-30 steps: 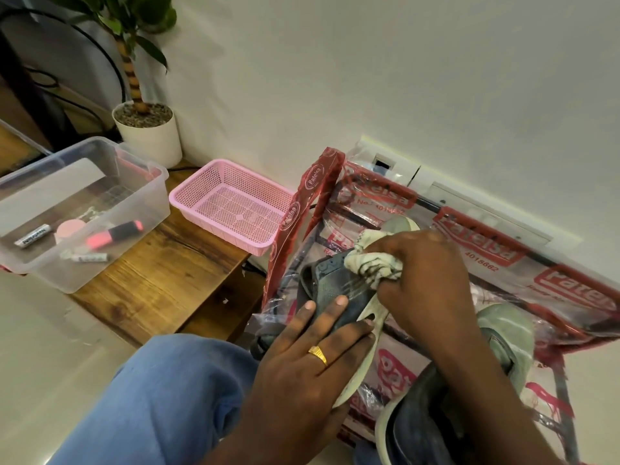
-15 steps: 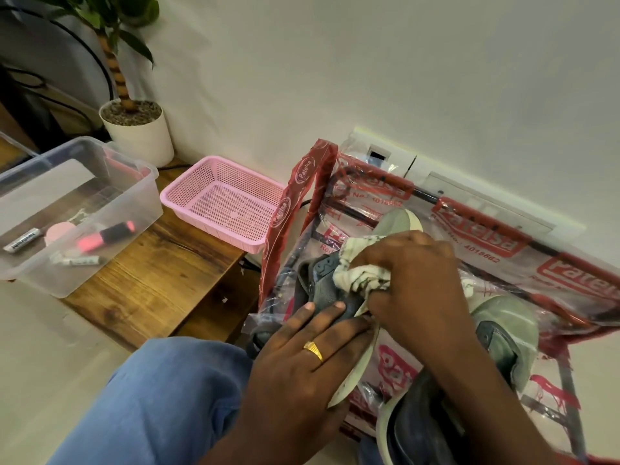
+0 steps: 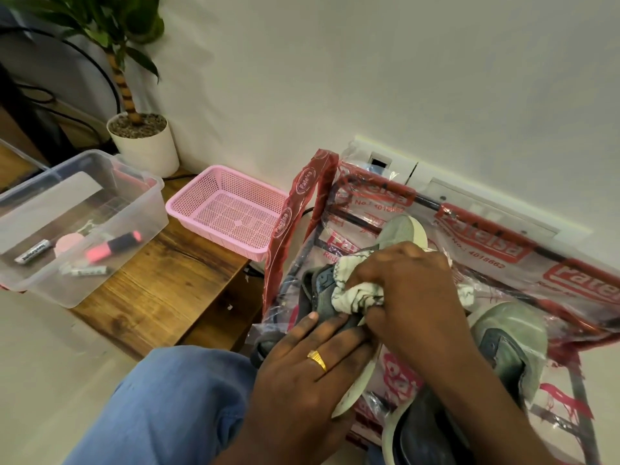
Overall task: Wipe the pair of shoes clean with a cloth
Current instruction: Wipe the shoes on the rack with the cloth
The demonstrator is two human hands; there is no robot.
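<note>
Nearest: blue-jeaned knee [image 3: 167,397] at bottom left. Just past it, left hand [image 3: 312,374], ring on one finger, lying flat with fingers spread across the heel end of the first shoe [image 3: 322,290], pinning it down; not wrapped around anything. Right hand [image 3: 412,297] closed tight on a bunched white cloth [image 3: 355,293], pressing it against that shoe's dark upper. Pale sole edge visible under the left palm, toe pointing away toward the wall. Second shoe [image 3: 503,350] just beside on the right, partly hidden by the right forearm, not being touched by the cloth. Both shoes on a red-printed plastic bag [image 3: 486,260] spread out against the wall.

Step in hand, by the look of it: scrubbing the upper of shoe one; shoe two probably pending. Next move likely needs a fresh cloth fold, turning the shoe to reach sole rim and toe, left hand holding firm so the bag doesn't slide.

Further out left: wooden desk [image 3: 161,283] with clear plastic bin [image 3: 110,263] of markers, pink basket [image 3: 228,213], potted plant [image 3: 144,142] at the back.
</note>
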